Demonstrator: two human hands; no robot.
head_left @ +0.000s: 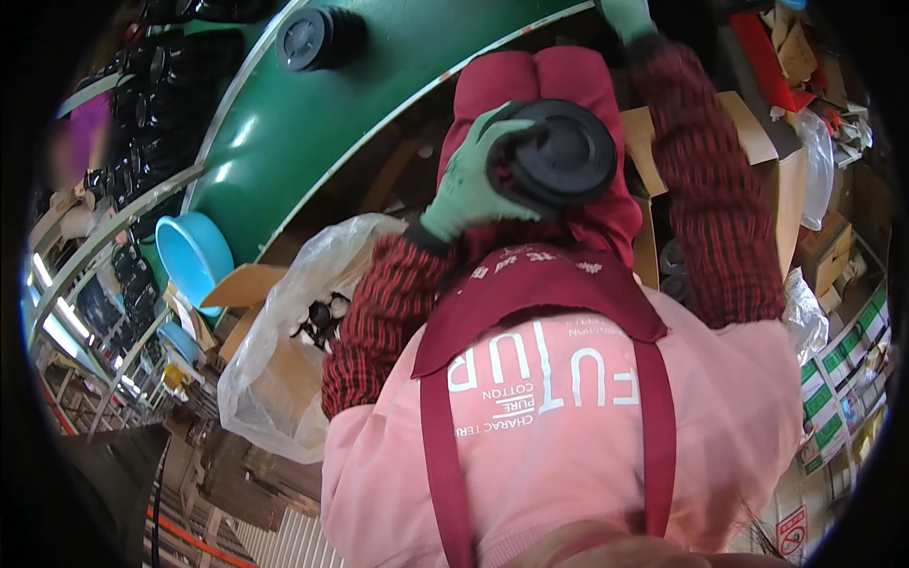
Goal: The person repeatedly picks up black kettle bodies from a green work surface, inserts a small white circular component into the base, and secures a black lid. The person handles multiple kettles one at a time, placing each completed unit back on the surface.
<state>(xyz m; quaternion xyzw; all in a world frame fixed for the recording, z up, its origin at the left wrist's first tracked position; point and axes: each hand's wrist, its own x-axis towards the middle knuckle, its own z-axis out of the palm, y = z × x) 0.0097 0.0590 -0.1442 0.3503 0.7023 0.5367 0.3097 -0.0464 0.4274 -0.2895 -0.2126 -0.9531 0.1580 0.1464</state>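
Pink sweatshirt fabric [568, 426] and the dark red apron [530, 284] with its straps fill the lower middle of the view, nearest the camera. Just above the apron bib, a round black disc-shaped part [559, 156] is held before the lap, and everything else is placed from it.

The left hand [469, 185], in a green knitted glove, is seen at the disc's left edge; its fingers [497, 128] are curled round the rim and closed on it, so the disc is gripped from its left side, its flat face turned toward the camera. The part looks like moulded black plastic or rubber, matt, with a raised rim and a shallow ring within. No long axis is shown, since it is circular.

The right hand [627, 17], also green-gloved, is raised well above and to the right of the disc at the top edge of the view; whether it is open or closed cannot be told. Red-and-black checked sleeves cover both forearms.

Left of the disc, a clear plastic bag [275, 360] lying in a cardboard box holds small dark pieces. Up and left, a glossy green curved conveyor [312, 142] carries another black part [308, 40], with a pale blue bowl [194, 256] below it. Cardboard boxes [748, 142] stand to the disc's right.
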